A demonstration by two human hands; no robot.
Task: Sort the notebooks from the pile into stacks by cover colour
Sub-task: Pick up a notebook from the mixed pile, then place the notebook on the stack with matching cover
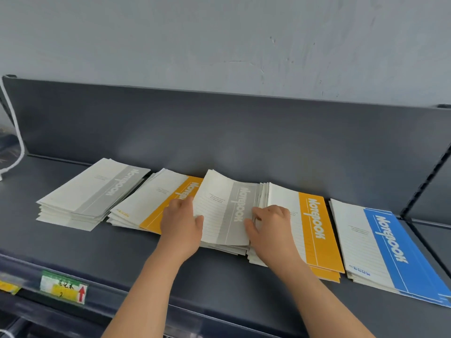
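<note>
head view: grey notebook (224, 211) gripped at both side edges, left hand (181, 223) and right hand (271, 226) curled on it; long axis running away from wrists; grey stack (92, 193) well left of both hands, past orange stack (146, 206), nearer left hand

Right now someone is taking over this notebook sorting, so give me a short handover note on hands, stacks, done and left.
The left hand grips the left edge of the top grey notebook; the right hand pinches its right edge. It bows up off the middle pile.
Done: grey stack far left, orange stack beside it, blue stack far right.
Left: put it on the grey stack, then probably sort the middle pile and the orange-topped pile beside it.
</note>
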